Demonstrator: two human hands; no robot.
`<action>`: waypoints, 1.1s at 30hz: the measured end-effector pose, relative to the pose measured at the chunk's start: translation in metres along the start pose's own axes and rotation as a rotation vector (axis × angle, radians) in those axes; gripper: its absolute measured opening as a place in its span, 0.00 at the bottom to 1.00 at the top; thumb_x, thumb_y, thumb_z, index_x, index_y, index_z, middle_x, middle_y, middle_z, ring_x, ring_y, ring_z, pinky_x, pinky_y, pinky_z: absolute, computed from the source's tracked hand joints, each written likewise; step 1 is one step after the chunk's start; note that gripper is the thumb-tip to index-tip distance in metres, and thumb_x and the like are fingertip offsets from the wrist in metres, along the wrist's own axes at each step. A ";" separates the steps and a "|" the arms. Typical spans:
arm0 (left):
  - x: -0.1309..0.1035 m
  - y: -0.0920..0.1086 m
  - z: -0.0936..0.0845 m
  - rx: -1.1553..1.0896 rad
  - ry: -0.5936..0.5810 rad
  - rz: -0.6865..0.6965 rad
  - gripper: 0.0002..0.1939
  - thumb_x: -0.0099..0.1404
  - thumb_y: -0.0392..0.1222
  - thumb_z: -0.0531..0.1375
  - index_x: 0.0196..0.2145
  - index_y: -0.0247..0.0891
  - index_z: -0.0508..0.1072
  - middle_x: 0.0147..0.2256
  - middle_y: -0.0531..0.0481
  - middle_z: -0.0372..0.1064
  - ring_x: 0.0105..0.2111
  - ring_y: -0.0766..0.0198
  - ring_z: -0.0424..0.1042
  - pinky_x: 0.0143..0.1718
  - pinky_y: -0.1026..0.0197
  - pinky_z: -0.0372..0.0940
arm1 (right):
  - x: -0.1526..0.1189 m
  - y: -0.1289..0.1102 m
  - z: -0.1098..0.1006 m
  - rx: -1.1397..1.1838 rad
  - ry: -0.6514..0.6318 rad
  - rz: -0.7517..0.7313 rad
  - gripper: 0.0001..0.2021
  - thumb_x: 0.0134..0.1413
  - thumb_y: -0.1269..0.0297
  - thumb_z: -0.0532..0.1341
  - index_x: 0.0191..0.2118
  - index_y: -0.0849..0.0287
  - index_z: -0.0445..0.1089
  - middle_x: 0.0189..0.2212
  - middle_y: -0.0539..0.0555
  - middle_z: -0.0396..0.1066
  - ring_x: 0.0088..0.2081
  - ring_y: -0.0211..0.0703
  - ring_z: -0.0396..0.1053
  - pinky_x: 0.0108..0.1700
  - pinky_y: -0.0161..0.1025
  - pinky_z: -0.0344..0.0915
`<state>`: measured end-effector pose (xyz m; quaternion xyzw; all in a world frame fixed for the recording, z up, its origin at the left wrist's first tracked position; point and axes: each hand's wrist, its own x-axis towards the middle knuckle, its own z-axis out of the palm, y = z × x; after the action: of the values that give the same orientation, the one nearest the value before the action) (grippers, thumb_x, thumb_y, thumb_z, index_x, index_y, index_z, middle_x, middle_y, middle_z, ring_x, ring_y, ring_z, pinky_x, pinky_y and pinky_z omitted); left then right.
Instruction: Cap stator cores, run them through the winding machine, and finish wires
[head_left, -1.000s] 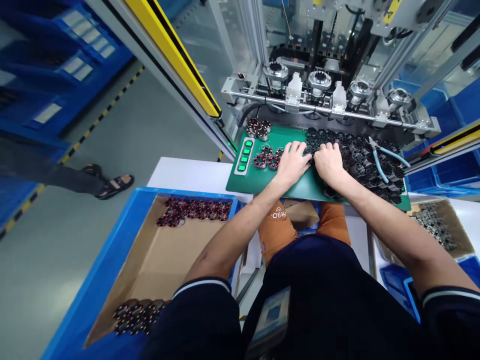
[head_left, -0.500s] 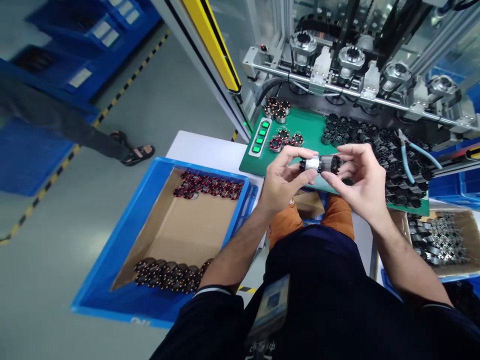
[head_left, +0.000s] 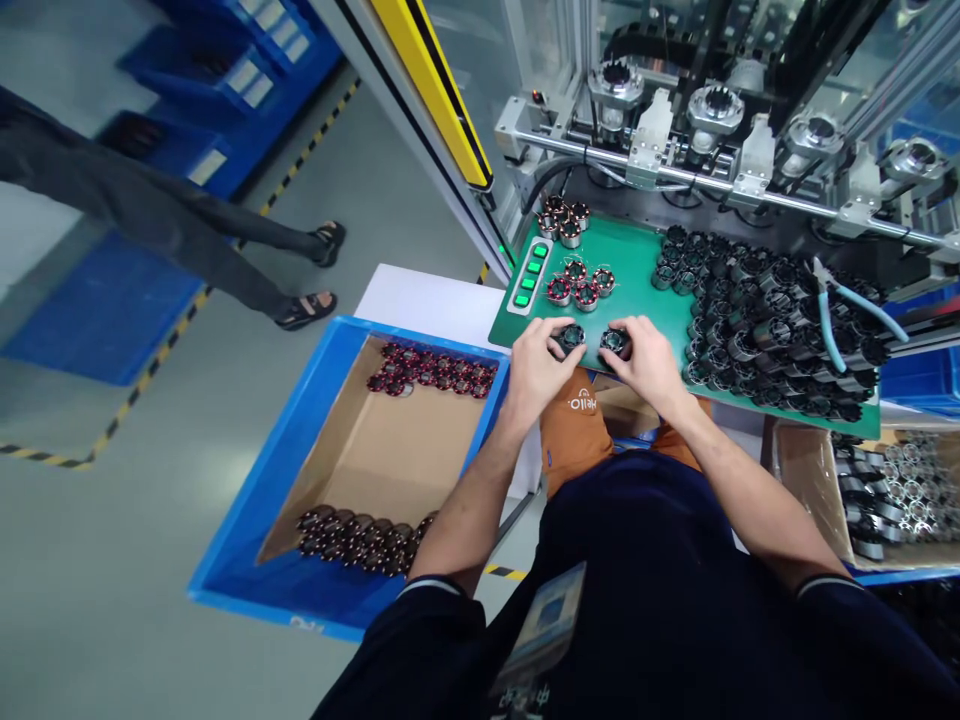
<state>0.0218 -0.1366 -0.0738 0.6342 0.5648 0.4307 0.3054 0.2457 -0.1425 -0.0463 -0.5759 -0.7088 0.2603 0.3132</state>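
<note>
My left hand (head_left: 535, 368) is closed around a black-ended stator core (head_left: 572, 337) near the front edge of the green mat (head_left: 637, 255). Close to its right, my right hand (head_left: 651, 366) grips a second black-ended stator core (head_left: 614, 342) between thumb and fingers. Both cores are upright, their ring openings facing up, at or just above the mat. Behind the hands stand several red-and-copper wound stators (head_left: 586, 295). Farther back is a group of copper-wound stators (head_left: 570, 234). Many unwound black cores (head_left: 742, 345) stand in rows to the right.
Pliers (head_left: 829, 320) lie on the black cores. A green-lit button panel (head_left: 529, 275) sits left on the mat; machine fixtures (head_left: 715, 107) line the back. A blue crate (head_left: 247, 490) with wound stators is left, a carton (head_left: 806, 480) of metal cores right. Someone's legs (head_left: 217, 230) are beyond.
The two cores, held sideways end to end in the air, are now lowered to the mat, turned upright and apart. Both hands moved left and down with them. The other person's legs shifted.
</note>
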 end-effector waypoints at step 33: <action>-0.006 -0.014 -0.010 0.164 0.096 0.067 0.17 0.67 0.44 0.80 0.52 0.45 0.91 0.43 0.47 0.87 0.41 0.53 0.79 0.52 0.48 0.76 | -0.002 -0.002 0.014 0.051 -0.010 -0.037 0.15 0.64 0.66 0.77 0.52 0.51 0.77 0.48 0.59 0.85 0.50 0.61 0.83 0.55 0.59 0.83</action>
<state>0.0062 -0.1410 -0.0832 0.6543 0.5907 0.4227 0.2105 0.2345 -0.1454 -0.0545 -0.5534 -0.7140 0.2751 0.3290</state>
